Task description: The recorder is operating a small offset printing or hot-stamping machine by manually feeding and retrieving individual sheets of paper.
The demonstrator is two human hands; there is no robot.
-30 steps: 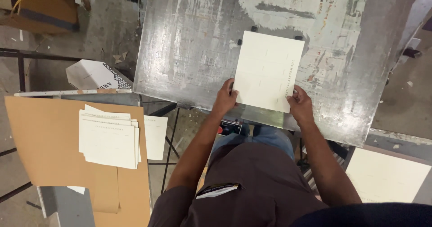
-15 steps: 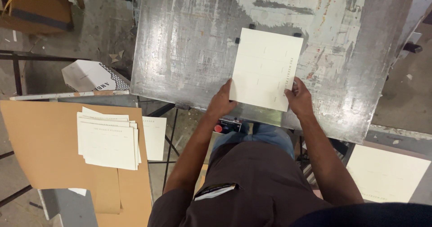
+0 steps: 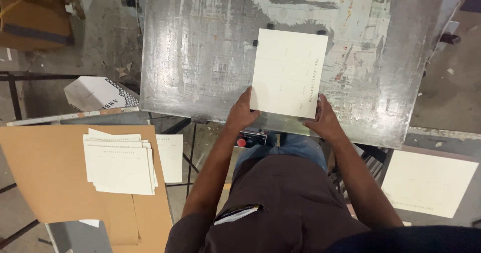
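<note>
Little has shifted since a second ago: the cream sheet (image 3: 288,72) sits a touch higher and squarer on the metal desk (image 3: 200,57), and both hands hold the same near corners as before. Its far edge and left edge lie against small dark stops (image 3: 255,43) fixed to the plate, which looks like the reason for the two-handed hold; the sheet is being kept flush to them. The left hand (image 3: 242,113) rests at the near left corner, fingers (image 3: 245,96) close together and laid flat on the paper's edge; the right hand (image 3: 324,120) cups the near right corner, fingers curled round the edge, though whether they pinch it or only press I cannot tell. The sheet is stiff-looking card, matt, rectangular, with faint ruled print; the desk is a scratched, dull steel plate streaked with pale residue. Lower left, a fanned stack of like sheets (image 3: 119,163) lies on a brown cardboard board (image 3: 45,183), within reach of the left arm; a single sheet (image 3: 428,183) lies to the lower right; a white carton (image 3: 97,92) lies tipped on the floor beside the frame.
</note>
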